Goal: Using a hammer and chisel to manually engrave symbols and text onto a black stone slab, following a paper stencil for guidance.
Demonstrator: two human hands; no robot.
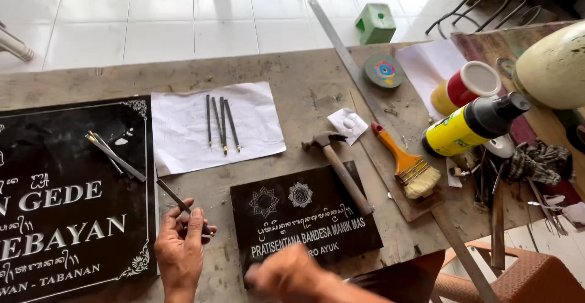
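A thin grey metal chisel [181, 205] is pinched in the closed fingers of the left hand [180, 248] at seven o'clock on the worktop [304, 96], while the blurred right hand [286, 275], its grip impossible to tell, is laid on the small black stone plaque [304, 218], whose white lettering appears already cut. At twelve o'clock of the plaque more slim chisels [220, 122] are laid on white paper [213, 126], and a wooden-handled hammer [341, 169] rests across its upper right corner, in the way there.
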